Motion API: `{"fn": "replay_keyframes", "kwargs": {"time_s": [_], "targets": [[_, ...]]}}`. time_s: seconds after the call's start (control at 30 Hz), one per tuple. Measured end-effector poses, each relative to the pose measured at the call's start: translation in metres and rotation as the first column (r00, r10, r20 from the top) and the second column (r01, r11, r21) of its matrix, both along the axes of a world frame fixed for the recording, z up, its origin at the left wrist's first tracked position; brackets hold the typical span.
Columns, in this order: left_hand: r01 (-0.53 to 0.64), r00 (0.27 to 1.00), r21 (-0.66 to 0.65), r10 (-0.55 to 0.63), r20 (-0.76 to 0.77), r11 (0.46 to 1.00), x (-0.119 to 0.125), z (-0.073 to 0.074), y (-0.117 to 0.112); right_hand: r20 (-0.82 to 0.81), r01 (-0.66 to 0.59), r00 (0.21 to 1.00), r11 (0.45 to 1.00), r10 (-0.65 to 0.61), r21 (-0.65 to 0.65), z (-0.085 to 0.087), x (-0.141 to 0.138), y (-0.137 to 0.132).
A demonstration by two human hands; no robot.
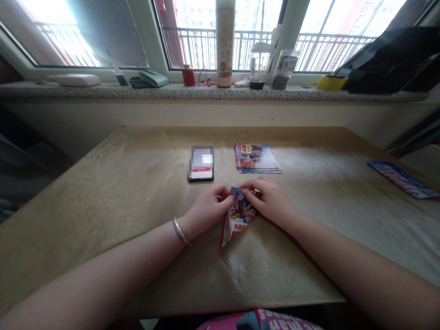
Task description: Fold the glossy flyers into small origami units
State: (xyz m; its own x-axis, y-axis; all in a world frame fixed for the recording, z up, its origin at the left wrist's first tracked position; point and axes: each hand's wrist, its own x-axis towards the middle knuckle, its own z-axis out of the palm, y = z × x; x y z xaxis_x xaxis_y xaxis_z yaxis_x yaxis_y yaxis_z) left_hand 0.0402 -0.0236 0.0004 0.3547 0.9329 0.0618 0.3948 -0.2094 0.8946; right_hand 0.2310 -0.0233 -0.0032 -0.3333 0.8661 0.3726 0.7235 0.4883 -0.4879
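Clock: centred on the paper in my hands, 12 toward the window, 6 toward me.
Folded paper: small glossy printed sheet, colourful picture and red lettering, folded to a tapering, pointed shape (242, 211); near the middle of the tan, smooth-surfaced table (137, 201), its tip at about 7.
Left hand: mine (210, 201), at 10 of the paper; thumb and curled fingers pinch its upper left edge.
Right hand: mine (275, 199), at 2; thumb lies on the printed face, fingers bent around the upper right edge, holding it.
Wrist: plain silver-coloured metal bangle (181, 231), on my left.
Phone: flat, black-edged rectangle (201, 169), at 11, apart from my left fingers; screen blurred, unreadable.
Stack: several glossy, pink-and-blue printed sheets (259, 158), at 1, just beyond my right fingers; edges slightly uneven.
Far flyer: blue glossy printed sheet (404, 178), between 2 and 3, well apart, by the table's right edge.
Sill: speckled grey stone (154, 93), at 12; tall white cylindrical bottle (225, 46) upright on it, small red jar (188, 76) to its left.
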Motion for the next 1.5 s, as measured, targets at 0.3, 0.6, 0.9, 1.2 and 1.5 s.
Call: {"fn": "replay_keyframes", "kwargs": {"time_s": [0.3,0.6,0.9,1.2,1.5], "targets": [[0.004,0.951,-0.038,0.008,0.309,0.999,-0.003,-0.010,0.004,-0.143,-0.015,0.990,0.998,0.006,-0.065,-0.001,-0.002,0.000],[0.077,0.860,-0.235,0.055,0.507,0.969,-0.003,-0.009,0.005,-0.311,0.012,0.948,0.986,-0.064,-0.166,-0.008,-0.003,0.000],[0.012,0.872,-0.163,0.070,0.485,0.986,-0.002,-0.009,0.003,-0.336,-0.002,0.940,0.986,-0.055,-0.167,-0.009,-0.004,-0.003],[-0.107,0.933,-0.013,0.105,0.343,0.994,-0.010,-0.005,0.008,-0.274,-0.032,0.962,0.988,-0.012,-0.154,-0.012,0.006,0.002],[0.002,0.995,0.059,-0.008,0.097,0.998,-0.018,-0.016,0.020,-0.093,-0.187,0.973,0.956,0.212,0.225,-0.005,0.024,0.009]]}}
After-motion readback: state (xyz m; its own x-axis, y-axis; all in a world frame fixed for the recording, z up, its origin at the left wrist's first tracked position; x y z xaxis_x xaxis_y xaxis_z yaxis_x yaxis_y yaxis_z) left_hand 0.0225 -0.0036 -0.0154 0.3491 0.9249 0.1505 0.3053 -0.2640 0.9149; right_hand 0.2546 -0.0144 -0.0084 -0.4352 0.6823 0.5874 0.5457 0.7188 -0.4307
